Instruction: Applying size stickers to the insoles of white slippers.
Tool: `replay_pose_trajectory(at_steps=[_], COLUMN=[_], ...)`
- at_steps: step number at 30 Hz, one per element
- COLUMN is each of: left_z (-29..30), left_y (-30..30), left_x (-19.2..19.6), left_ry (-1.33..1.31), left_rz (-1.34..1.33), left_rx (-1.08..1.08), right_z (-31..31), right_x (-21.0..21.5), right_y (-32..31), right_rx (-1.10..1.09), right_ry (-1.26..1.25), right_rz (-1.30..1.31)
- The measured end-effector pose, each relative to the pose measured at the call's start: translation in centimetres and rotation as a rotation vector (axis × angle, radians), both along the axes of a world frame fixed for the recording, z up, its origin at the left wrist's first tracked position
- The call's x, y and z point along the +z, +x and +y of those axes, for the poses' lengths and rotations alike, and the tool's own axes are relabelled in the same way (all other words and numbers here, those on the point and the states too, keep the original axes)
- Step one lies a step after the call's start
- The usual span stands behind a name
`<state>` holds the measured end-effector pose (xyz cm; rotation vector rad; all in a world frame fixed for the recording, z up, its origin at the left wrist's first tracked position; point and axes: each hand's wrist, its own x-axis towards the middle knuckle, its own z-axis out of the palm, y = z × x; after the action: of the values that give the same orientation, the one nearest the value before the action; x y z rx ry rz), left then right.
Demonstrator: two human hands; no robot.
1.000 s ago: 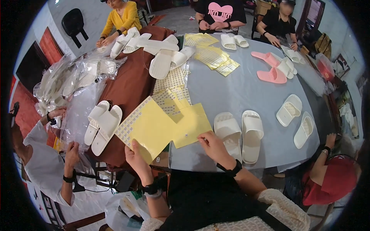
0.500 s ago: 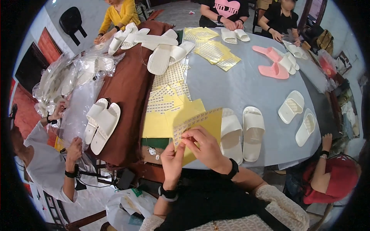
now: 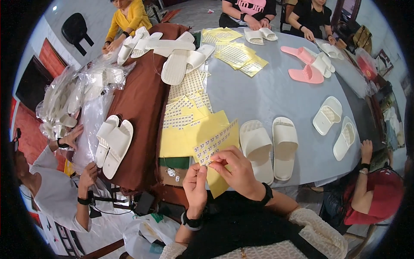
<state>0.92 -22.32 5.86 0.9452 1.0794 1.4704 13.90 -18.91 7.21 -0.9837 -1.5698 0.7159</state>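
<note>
Both forearms enter from the lower edge, black wristbands on each; left hand [image 3: 195,184] raised, fingers pinched; right hand [image 3: 236,167] curled inward, fingertips meeting the left's.

sticker sheet [image 3: 214,144]: matt yellow paper | slippers [image 3: 269,146]: smooth cream foam | tablecloth [image 3: 267,93]: grey cloth

head-worn fisheye, looking steeply down, close over table [image 3: 276,90]

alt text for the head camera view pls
A person's left hand and right hand pinch a yellow sticker sheet over a grey table, beside a pair of white slippers. Other people sit around it.
</note>
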Motion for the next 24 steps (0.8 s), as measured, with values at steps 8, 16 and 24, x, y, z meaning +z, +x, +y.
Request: replay_pose_trajectory(at_steps=[8,16,24], left_z=[-0.1,-0.5,0.4], left_y=[0.5,1.0,-1.1], left_x=[1.0,0.9,0.7], left_ry=[0.002,0.009,-0.020], left_rz=[0.153,0.175,0.061], left_rx=[0.019,0.015,0.357], right_z=[0.2,-0.6,-2.5], right_x=[-0.1,0.1,-0.8], right_y=[0.5,1.2,3.4], right_rx=[0.008,0.014,0.139], right_ry=[0.057,0.028,-0.060], right_rz=[-0.027,-0.053,-0.058])
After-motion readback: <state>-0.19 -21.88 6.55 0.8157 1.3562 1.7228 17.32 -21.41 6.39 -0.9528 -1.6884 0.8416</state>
